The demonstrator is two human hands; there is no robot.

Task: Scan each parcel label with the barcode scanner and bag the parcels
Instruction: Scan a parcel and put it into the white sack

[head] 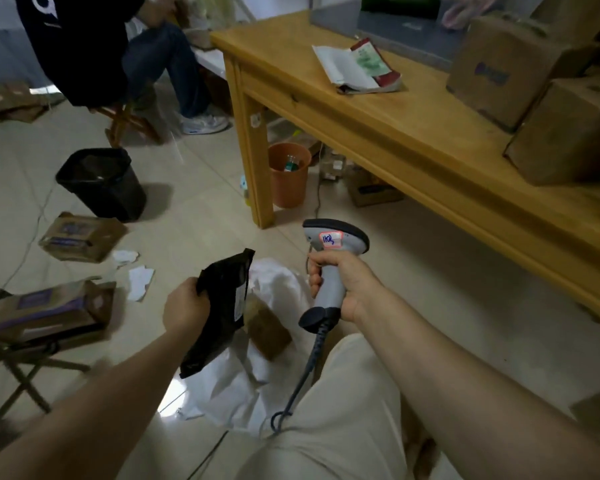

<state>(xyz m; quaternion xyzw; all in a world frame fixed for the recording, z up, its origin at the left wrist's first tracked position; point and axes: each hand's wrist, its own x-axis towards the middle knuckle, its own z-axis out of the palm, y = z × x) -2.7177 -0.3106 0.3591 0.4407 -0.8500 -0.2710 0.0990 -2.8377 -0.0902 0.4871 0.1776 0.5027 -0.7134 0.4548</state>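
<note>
My left hand (185, 308) grips the edge of a black plastic parcel (219, 313), held upright above the floor with its white label facing right. My right hand (340, 282) holds the grey barcode scanner (331, 258) by its handle, head up, a little to the right of the parcel; its dark cable hangs down past my knee. Below the parcel lies a white bag (257, 368) on the floor with a brown cardboard parcel (269, 332) inside or on it.
A wooden table (378, 133) stands at the right with cardboard boxes (510, 67) and an open book (357, 65). Brown parcels (80, 235) lie on the floor at left, near a black bin (101, 183) and an orange bin (289, 174). Another person sits at the back left.
</note>
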